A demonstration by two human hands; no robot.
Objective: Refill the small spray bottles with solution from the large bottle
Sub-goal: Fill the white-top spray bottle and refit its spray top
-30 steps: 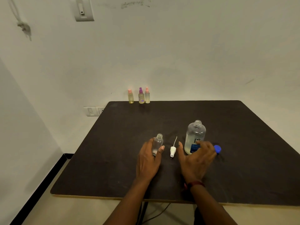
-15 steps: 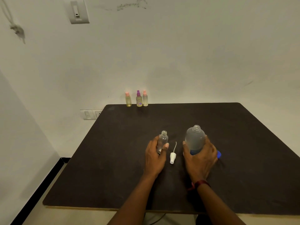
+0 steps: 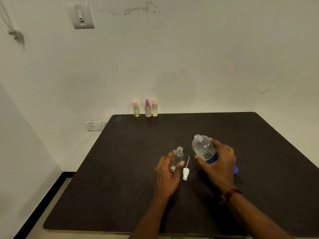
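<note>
Left hand (image 3: 168, 175) wrapped around uncapped small spray bottle (image 3: 177, 158) upright on dark table (image 3: 120, 169), right hand (image 3: 219, 163) gripped large bottle (image 3: 203, 149) tilted left, white sprayer head (image 3: 185, 172) lay between, 3 capped bottles (image 3: 146, 109) at far edge.

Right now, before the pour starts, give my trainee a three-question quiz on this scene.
1. True or false: the large bottle is capped.
2. Which hand holds the small bottle?
3. The white sprayer lies: A) between the hands, B) at the back wall, C) inside the small bottle.

Key: 1. False, its neck is open and the right hand tilts it. 2. The left hand. 3. A.
</note>
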